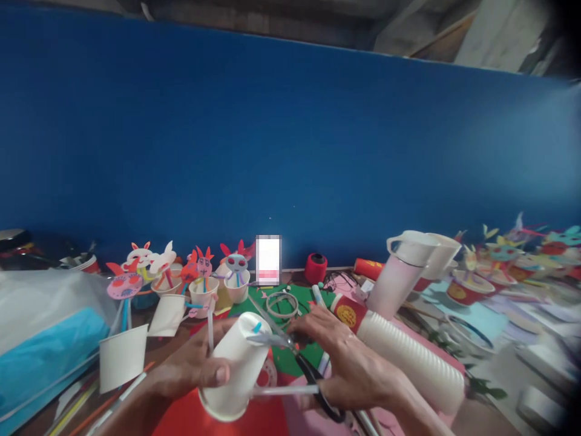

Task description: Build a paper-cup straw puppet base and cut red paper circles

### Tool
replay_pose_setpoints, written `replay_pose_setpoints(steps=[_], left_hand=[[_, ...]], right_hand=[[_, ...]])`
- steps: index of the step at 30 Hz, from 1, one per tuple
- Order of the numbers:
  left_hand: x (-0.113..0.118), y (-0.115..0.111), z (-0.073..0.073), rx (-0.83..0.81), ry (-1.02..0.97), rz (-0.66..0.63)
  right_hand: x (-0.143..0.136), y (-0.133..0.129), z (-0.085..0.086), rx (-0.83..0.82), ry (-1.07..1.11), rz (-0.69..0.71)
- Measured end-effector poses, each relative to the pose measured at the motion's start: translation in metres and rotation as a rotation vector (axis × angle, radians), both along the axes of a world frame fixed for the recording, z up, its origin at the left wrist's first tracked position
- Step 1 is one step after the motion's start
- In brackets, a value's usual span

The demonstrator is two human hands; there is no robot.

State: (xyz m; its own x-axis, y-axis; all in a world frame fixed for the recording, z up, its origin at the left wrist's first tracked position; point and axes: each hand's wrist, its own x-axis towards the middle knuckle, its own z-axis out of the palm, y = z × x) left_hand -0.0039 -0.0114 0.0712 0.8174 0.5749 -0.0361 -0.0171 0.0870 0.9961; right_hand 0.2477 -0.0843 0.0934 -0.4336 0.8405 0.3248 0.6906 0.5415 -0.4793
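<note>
Fingers of the left hand [193,361] wrap snugly around the paper cup [236,370], tilting it base-up above the red sheet [267,419], apparently to steady it for the parted scissors [291,343], whose handles the right hand's [358,363] curled fingers grip.

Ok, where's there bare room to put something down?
The red sheet has a bare patch at bottom centre, below the white cup and beside the pink sheet. A smaller bare patch of the green sheet lies between the tape roll and scissors. It's crowded right, by the stacked cups, and back left, with decorated cups.
</note>
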Motion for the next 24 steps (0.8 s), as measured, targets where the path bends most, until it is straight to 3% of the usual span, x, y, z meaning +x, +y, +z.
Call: replay_pose_setpoints(steps=[10,18,24], left_hand=[[-0.005,0.007,-0.001,0.072,0.091,-0.069],[-0.004,0.003,0.011,0.15,0.131,-0.067],[-0.002,0.003,0.016,0.14,0.103,-0.121]], right_hand=[[-0.004,0.001,-0.008,0.072,-0.064,-0.038],[-0.007,-0.001,-0.004,0.079,-0.117,-0.02],[-0.007,-0.001,-0.013,0.092,-0.14,-0.031]])
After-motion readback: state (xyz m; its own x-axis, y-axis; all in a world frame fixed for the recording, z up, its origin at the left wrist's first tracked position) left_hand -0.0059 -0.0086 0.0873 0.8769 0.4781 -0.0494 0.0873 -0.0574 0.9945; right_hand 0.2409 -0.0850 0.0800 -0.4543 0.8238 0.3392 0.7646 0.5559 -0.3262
